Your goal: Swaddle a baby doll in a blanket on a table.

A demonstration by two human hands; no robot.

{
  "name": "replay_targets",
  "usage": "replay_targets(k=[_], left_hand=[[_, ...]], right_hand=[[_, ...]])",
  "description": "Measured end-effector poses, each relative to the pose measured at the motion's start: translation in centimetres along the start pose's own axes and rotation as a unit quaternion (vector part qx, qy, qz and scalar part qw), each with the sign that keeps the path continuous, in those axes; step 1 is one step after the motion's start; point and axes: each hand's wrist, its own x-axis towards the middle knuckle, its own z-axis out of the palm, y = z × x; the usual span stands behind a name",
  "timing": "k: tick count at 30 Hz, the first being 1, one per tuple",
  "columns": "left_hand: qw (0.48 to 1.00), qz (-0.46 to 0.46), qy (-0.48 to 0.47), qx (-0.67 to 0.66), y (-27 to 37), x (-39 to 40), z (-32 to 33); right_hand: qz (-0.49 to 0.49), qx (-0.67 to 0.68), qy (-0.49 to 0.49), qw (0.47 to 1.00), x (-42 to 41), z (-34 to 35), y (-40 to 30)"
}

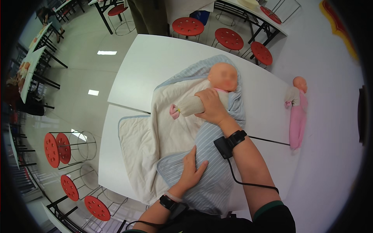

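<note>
A baby doll (223, 76) lies on its back on a quilted blanket (174, 128), cream inside and blue with white stripes outside. The blanket's hooded corner is under its head. My right hand (211, 104) is closed around the doll's upper arm, whose cream sleeve (189, 106) points left and ends in a pink cuff (174, 111). On a striped flap (214, 148) folded over the doll's lower body, my left hand (191, 171) rests flat with thumb and fingers apart. The doll's legs are hidden beneath this flap. The left side of the blanket is spread out.
A second doll in pink overalls (298, 116) lies at the table's right edge, by the wall. The white tables (131, 75) meet at a seam. Red stools (188, 26) stand beyond and to the left (52, 150). A person's trousered legs (148, 17) are at the far edge.
</note>
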Motion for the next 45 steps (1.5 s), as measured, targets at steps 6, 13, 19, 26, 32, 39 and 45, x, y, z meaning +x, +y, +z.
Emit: replay_targets(k=[6, 13, 19, 26, 32, 39, 45], left_hand=[[0.997, -0.046, 0.022, -0.064, 0.9, 0.3, 0.9], [0.996, 0.022, 0.039, -0.080, 2.5, -0.1, 1.4], [0.997, 0.063, -0.019, 0.029, 5.8, 0.0, 2.5], [0.968, 0.044, -0.033, -0.244, 2.3, 0.2, 5.2], [0.804, -0.210, -0.262, -0.490, 2.0, 1.0, 4.8], [0.705, -0.367, -0.268, -0.544, -3.3, -1.7, 9.8], [0.793, -0.311, -0.301, -0.429, -5.3, -6.1, 8.8]], right_hand=[[-0.026, -0.003, 0.006, 1.000, 0.1, 0.2, -0.1], [0.050, 0.117, 0.094, 0.987, -1.0, 0.2, 1.2], [0.119, 0.188, 0.228, 0.948, -3.3, -2.1, 2.8], [0.212, 0.298, 0.329, 0.871, -4.9, -3.1, 3.9], [0.227, 0.349, 0.392, 0.821, -6.2, -3.8, 5.6], [0.181, 0.283, 0.423, 0.842, -5.0, -2.5, 5.7], [0.221, 0.165, 0.324, 0.905, -4.1, -2.3, 4.3]])
